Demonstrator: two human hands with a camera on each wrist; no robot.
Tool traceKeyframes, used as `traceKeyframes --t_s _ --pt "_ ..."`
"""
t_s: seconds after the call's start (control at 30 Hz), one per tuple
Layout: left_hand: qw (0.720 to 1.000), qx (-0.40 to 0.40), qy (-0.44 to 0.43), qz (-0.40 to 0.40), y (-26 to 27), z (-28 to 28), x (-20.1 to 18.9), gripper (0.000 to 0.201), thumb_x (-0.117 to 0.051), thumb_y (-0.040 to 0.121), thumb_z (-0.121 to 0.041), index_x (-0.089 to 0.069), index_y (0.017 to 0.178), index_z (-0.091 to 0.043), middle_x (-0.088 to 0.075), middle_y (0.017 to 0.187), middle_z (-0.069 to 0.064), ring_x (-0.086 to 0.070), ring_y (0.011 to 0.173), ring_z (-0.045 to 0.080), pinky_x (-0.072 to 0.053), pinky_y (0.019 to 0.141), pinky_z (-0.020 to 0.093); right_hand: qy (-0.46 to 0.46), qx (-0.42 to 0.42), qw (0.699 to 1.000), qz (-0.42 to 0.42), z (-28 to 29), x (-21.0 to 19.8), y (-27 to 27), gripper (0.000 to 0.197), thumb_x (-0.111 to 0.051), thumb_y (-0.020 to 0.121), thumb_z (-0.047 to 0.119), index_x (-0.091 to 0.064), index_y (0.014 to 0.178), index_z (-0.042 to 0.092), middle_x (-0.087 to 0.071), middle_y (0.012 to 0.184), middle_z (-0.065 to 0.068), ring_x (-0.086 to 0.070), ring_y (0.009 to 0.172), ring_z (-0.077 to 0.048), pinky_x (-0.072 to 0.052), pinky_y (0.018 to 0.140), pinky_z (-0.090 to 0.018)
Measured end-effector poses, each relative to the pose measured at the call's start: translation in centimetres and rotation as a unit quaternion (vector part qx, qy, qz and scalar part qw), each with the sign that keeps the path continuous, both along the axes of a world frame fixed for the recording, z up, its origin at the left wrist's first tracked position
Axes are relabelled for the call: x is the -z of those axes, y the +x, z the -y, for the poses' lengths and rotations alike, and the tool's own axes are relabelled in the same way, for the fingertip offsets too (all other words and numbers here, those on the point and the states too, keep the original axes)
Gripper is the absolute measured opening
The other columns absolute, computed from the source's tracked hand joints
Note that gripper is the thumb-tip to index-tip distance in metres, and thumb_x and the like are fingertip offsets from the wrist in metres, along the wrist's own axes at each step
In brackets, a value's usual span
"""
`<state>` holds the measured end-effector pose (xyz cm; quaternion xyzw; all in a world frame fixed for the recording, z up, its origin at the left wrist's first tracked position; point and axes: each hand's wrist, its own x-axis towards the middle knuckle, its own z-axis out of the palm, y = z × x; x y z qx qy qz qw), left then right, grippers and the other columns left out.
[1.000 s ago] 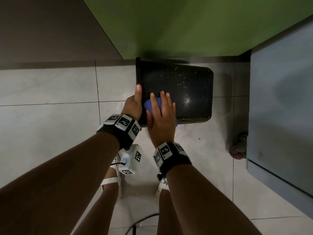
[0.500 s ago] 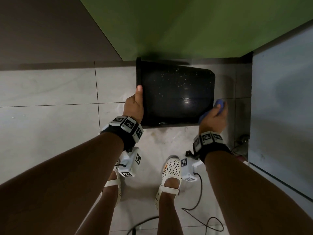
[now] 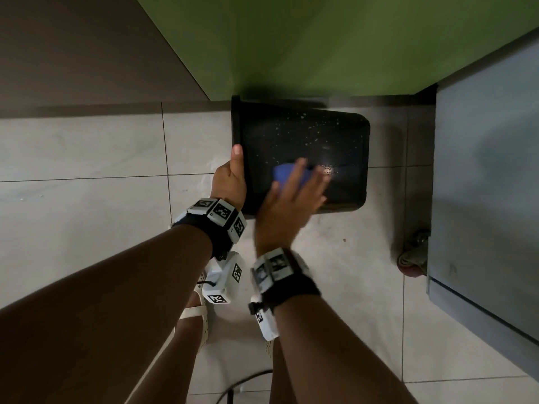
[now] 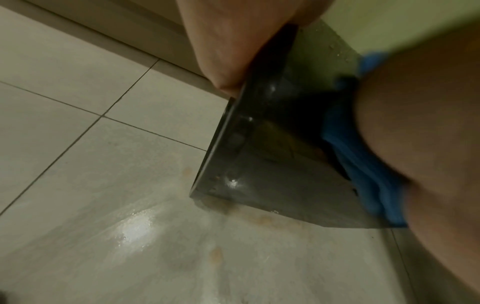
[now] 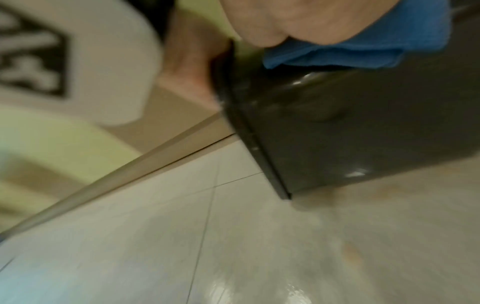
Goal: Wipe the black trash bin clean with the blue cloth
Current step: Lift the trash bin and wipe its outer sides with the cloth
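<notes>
Now our right hand [image 3: 287,199], flat on the blue cloth [image 3: 284,174], is back mid-side from the far edge while left hand [image 3: 230,182] grips the black trash bin [image 3: 303,135] rim; specks remain.

The black plastic trash bin [image 3: 303,141] lies on its side on the pale tiled floor [image 3: 87,158], rim to the left, its upward wall glossy and flecked with pale specks. The crumpled blue cloth [image 3: 284,174] sits pressed against that wall, near the bin's nearer edge.
</notes>
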<state>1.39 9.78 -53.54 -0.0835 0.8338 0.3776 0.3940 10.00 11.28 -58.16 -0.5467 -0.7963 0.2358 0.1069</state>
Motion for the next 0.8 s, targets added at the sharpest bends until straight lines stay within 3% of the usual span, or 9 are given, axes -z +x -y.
traceKeyframes --t_s 0.07,0.13,0.27,0.37,0.47,0.53,0.6,0.7,0.8 --pt "1.000 0.006 0.006 0.002 -0.3 0.2 0.3 0.056 -0.022 0.096 -0.050 -0.057 0.078 -0.011 -0.059 0.075 0.004 -0.056 0.082 0.023 -0.042 0.071 0.028 0.019 -0.112 0.993 0.013 1.1 -0.8 -2.0 0.049 -0.034 0.092 0.033 -0.037 0.137 0.013 -0.041 0.141 -0.022 -0.035 0.132 -0.039 -0.022 0.106 -0.050" --pt "1.000 0.016 0.018 0.003 -0.5 0.4 0.4 0.055 -0.024 0.097 -0.048 -0.059 0.082 -0.010 -0.057 0.070 0.000 -0.056 0.078 0.021 -0.040 0.072 0.028 0.020 -0.159 0.987 0.017 -0.3 -0.6 -2.9 0.049 -0.035 0.092 0.033 -0.041 0.136 0.014 -0.043 0.140 -0.021 -0.037 0.132 -0.038 -0.026 0.106 -0.050" --pt "0.999 0.032 0.014 -0.014 -0.5 0.5 0.1 0.052 -0.024 0.098 -0.046 -0.060 0.094 -0.008 -0.058 0.087 0.008 -0.053 0.083 0.023 -0.039 0.078 0.028 0.030 -0.199 0.978 0.048 -5.8 -0.2 -3.4 0.050 -0.036 0.093 0.034 -0.036 0.141 0.019 -0.035 0.146 -0.017 -0.027 0.137 -0.034 -0.022 0.110 -0.049" --pt "0.999 0.037 0.007 -0.013 -0.7 0.2 0.1 0.053 -0.023 0.097 -0.048 -0.058 0.092 -0.008 -0.057 0.091 0.010 -0.055 0.089 0.029 -0.044 0.081 0.033 0.007 -0.176 0.981 0.078 -9.9 -0.2 -4.3 0.051 -0.040 0.095 0.032 -0.029 0.144 0.021 -0.029 0.149 -0.016 -0.019 0.140 -0.034 -0.019 0.111 -0.051" --pt "0.999 0.032 0.012 -0.004 -0.6 0.3 0.2 0.054 -0.022 0.095 -0.051 -0.055 0.085 -0.009 -0.059 0.089 0.012 -0.059 0.092 0.033 -0.051 0.088 0.045 -0.029 -0.114 0.986 0.121 -12.2 -0.6 -5.8 0.051 -0.034 0.097 0.033 -0.023 0.146 0.023 -0.022 0.152 -0.015 -0.011 0.142 -0.033 -0.014 0.114 -0.050" --pt "0.999 0.030 0.008 -0.009 -0.5 0.4 0.3 0.055 -0.022 0.096 -0.051 -0.055 0.085 -0.008 -0.059 0.089 0.013 -0.058 0.090 0.032 -0.050 0.090 0.045 -0.025 -0.123 0.986 0.109 -11.6 -0.9 -6.1 0.050 -0.035 0.097 0.031 -0.025 0.146 0.022 -0.021 0.153 -0.014 -0.010 0.142 -0.032 -0.012 0.114 -0.050" --pt "1.000 0.023 0.009 -0.019 -0.5 0.4 0.3 0.054 -0.023 0.096 -0.049 -0.056 0.084 -0.008 -0.059 0.089 0.013 -0.058 0.090 0.032 -0.050 0.087 0.041 -0.006 -0.183 0.980 0.076 -9.7 -1.0 -5.7 0.050 -0.038 0.096 0.029 -0.027 0.145 0.020 -0.022 0.152 -0.015 -0.013 0.142 -0.033 -0.012 0.114 -0.050" --pt "0.999 0.017 0.017 -0.037 -0.5 0.3 0.4 0.052 -0.024 0.098 -0.044 -0.055 0.077 -0.009 -0.059 0.083 0.011 -0.054 0.079 0.026 -0.042 0.074 0.028 0.025 -0.266 0.962 0.054 -5.7 -1.0 -3.8 0.050 -0.037 0.094 0.030 -0.033 0.142 0.017 -0.029 0.149 -0.017 -0.023 0.139 -0.034 -0.016 0.112 -0.049" --pt "1.000 0.003 0.024 -0.016 -0.1 0.6 0.6 0.052 -0.024 0.097 -0.047 -0.053 0.066 -0.018 -0.057 0.070 0.001 -0.054 0.067 0.016 -0.044 0.068 0.026 0.043 -0.302 0.950 0.058 -2.0 -1.0 -1.5 0.049 -0.030 0.094 0.033 -0.031 0.140 0.015 -0.038 0.144 -0.018 -0.033 0.135 -0.034 -0.024 0.109 -0.049"
